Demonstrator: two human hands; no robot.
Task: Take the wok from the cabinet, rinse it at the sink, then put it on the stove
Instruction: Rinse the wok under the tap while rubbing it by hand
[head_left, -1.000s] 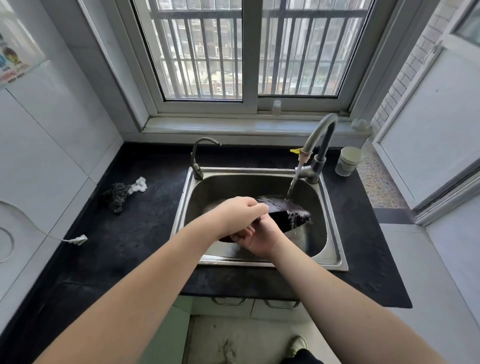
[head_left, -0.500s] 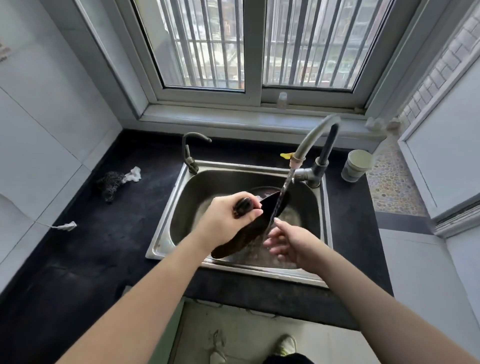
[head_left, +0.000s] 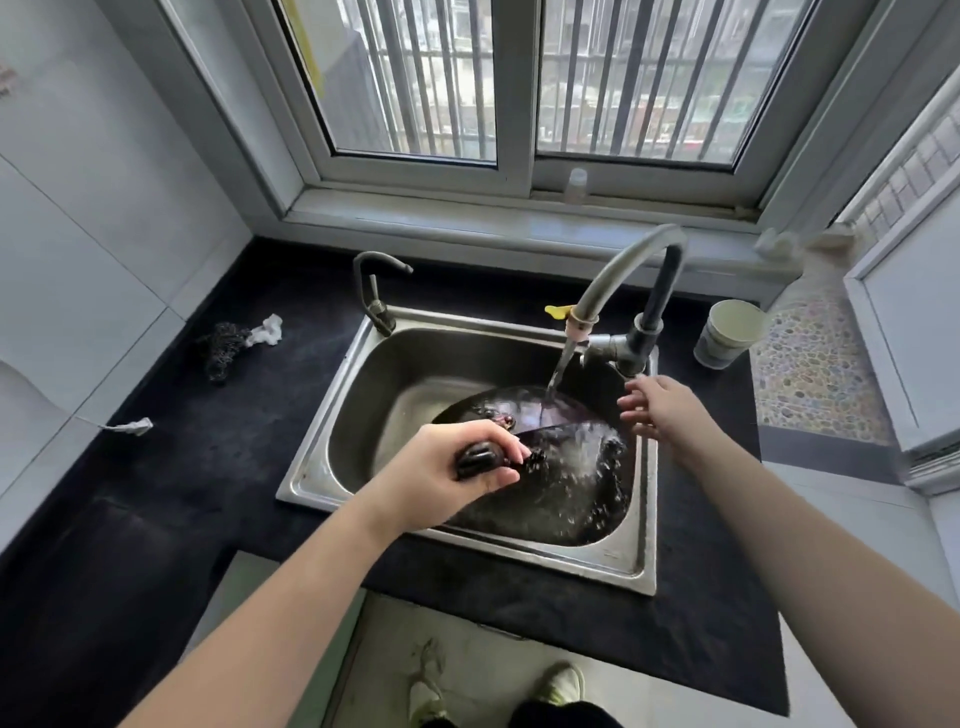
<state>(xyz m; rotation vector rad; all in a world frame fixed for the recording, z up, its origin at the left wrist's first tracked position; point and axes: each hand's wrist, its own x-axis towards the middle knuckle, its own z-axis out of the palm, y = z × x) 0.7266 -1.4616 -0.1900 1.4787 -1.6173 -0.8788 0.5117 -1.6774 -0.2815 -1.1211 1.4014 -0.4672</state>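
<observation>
The left hand is curled tight around a dark handle with its forearm reaching forward, while the right hand is extended, fingers loosely spread and holding nothing.

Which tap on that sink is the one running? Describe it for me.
Start at the steel sink under the window. Two taps stand on its back rim; the running one is the tall grey tap at the right corner, pouring into the wok, unlike the small dry tap at the left corner.

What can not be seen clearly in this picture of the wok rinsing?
Head view only:
- Wok handle: mostly covered by the left hand.
- Wok inner surface: blurred by splashing water.
- Tap valve: whether the right hand touches it, I cannot tell.
- Stove and cabinet: outside the frame.
- Sink drain: hidden under the wok.
</observation>
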